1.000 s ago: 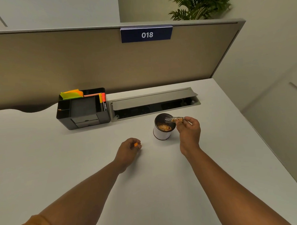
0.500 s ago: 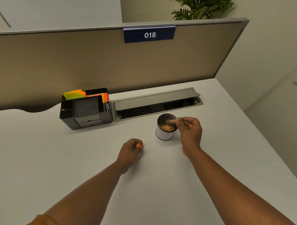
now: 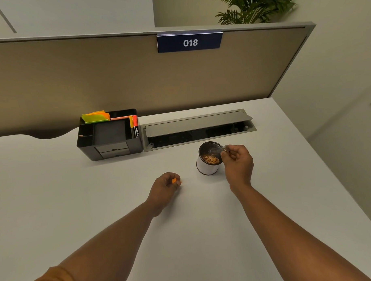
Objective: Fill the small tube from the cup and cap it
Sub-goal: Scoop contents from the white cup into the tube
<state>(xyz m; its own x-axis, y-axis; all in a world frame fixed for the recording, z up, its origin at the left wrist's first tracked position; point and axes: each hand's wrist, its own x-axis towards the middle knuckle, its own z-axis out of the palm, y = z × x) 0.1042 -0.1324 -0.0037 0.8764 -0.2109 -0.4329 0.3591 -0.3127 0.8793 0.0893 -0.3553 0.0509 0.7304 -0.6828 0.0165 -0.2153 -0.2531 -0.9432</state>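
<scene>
A white cup (image 3: 206,167) with a dark inside stands on the desk, holding orange-brown flakes at its bottom. My right hand (image 3: 238,163) pinches a small clear tube (image 3: 217,149) that lies nearly level, its open end dipped over the cup's mouth. The tube looks clear where it shows. My left hand (image 3: 164,187) rests on the desk to the cup's left, fingers curled around a small orange cap (image 3: 174,180).
A black desk organiser (image 3: 109,135) with sticky notes and markers stands at the back left. Beside it an open grey cable tray (image 3: 199,127) runs along the partition. The desk's right edge (image 3: 319,156) slants close to the right of my right hand.
The tube has dipped lower into the cup's mouth and now looks clear, where earlier it showed flakes inside. My right hand moved slightly left. My left hand stayed put.
</scene>
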